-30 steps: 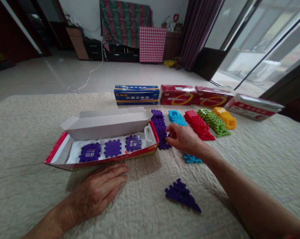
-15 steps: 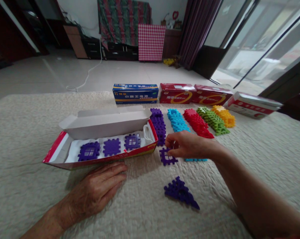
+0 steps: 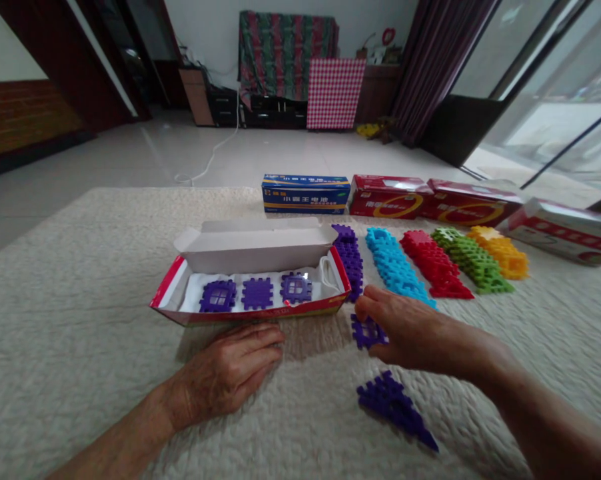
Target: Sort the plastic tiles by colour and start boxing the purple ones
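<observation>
My left hand (image 3: 235,363) lies flat on the cream quilted cover (image 3: 130,393), fingers stretched out, just in front of an open red-and-white box (image 3: 260,250). On white padding inside the box sit two purple window pieces (image 3: 218,295) (image 3: 296,288), with a purple square block (image 3: 257,293) between them. My right hand (image 3: 405,328) reaches over another purple window piece (image 3: 362,331) lying on the cover. Its thumb and fingers are apart at two sides of that piece, and no firm grip shows. Nearer to me lies a purple triangular piece (image 3: 395,407).
Rows of purple (image 3: 348,260), light blue (image 3: 395,263), red (image 3: 433,263), green (image 3: 470,257) and yellow (image 3: 500,252) blocks lie to the right. Behind them stand a blue box (image 3: 305,195), two red boxes (image 3: 390,197) (image 3: 473,202) and a white-and-red box (image 3: 570,230). A white cord (image 3: 326,272) sits in the open box.
My right hand's thumb and fingers have spread to opposite sides of the window piece. My left hand stays flat. The view has turned left, so everything appears farther right.
</observation>
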`<move>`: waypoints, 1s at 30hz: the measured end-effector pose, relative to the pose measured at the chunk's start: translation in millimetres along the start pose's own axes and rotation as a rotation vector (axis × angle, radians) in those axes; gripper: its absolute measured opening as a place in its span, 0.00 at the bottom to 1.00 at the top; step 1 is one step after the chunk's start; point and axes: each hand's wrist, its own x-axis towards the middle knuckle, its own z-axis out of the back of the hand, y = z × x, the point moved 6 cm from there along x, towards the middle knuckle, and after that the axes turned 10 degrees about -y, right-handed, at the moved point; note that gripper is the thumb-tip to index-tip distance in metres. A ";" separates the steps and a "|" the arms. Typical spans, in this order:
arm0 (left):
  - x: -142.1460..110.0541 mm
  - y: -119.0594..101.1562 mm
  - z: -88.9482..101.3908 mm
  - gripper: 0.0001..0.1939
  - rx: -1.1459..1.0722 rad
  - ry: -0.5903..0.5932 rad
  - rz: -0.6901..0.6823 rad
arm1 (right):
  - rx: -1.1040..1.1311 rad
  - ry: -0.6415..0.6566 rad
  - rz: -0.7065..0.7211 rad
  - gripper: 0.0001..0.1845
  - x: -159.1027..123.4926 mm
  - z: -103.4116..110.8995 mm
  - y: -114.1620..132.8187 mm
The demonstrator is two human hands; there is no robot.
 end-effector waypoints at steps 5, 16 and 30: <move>-0.1 1.2 -0.9 0.12 -0.036 0.014 0.043 | 0.000 -0.228 -0.043 0.15 -8.5 35.6 -38.3; -11.9 8.5 7.5 0.12 -0.129 0.017 0.071 | 0.045 -0.432 0.175 0.15 69.8 84.7 56.2; -15.8 9.6 5.0 0.12 -0.044 -0.042 0.021 | 0.031 -0.133 0.290 0.16 128.4 33.1 106.4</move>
